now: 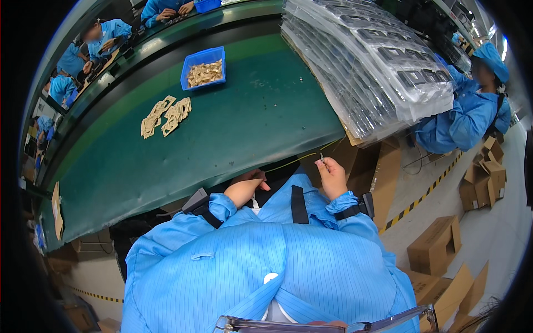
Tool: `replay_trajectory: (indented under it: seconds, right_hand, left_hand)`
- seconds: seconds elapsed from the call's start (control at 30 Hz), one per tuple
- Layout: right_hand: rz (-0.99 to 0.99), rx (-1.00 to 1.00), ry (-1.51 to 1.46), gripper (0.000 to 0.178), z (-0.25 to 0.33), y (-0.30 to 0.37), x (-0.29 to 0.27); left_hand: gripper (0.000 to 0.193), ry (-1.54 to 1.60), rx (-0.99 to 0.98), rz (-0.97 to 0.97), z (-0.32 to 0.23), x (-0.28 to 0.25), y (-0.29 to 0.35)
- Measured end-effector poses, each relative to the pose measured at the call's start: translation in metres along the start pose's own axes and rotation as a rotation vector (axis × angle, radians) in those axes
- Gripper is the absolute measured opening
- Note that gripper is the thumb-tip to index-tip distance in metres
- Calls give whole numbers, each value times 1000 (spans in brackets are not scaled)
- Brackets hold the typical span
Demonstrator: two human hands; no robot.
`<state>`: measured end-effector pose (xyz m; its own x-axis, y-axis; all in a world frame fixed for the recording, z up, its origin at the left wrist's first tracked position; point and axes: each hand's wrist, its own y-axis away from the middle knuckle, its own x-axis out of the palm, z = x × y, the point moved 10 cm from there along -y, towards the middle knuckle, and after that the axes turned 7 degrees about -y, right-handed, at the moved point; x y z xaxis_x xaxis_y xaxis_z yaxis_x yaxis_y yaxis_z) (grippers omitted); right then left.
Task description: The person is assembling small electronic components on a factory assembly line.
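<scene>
One small silvery piece (321, 157), pinched by right grip (333, 175), yellowish cord (291, 162), left grip (251, 178) (can't tell)

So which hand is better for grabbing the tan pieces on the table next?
Probably the left hand: it looks nearer the tan pieces, while the right hand is farther off and pinches a small metallic thing. The left's grip is partly hidden.

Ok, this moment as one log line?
right hand: pinching small metallic piece; left hand: near green table; blue bin: holds tan pieces
</scene>
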<state>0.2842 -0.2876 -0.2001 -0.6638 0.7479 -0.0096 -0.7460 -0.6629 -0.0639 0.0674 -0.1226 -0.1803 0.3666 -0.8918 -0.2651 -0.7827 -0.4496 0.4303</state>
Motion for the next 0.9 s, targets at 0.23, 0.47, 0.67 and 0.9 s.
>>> replay_trajectory:
  seconds: [0.23, 0.47, 0.67, 0.9]
  right_hand:
    - [25, 297, -301, 28, -11, 8, 3]
    - [71, 501, -577, 29, -12, 9, 6]
    - [184, 575, -604, 29, -5, 10, 19]
    - [172, 605, -606, 29, -6, 7, 20]
  left_hand:
    - [22, 24, 59, -1, 14, 1, -8]
    - [25, -20, -52, 15, -1, 0, 4]
    - [24, 30, 10, 2, 2, 0, -1]
    - [21, 67, 80, 3, 7, 0, -6]
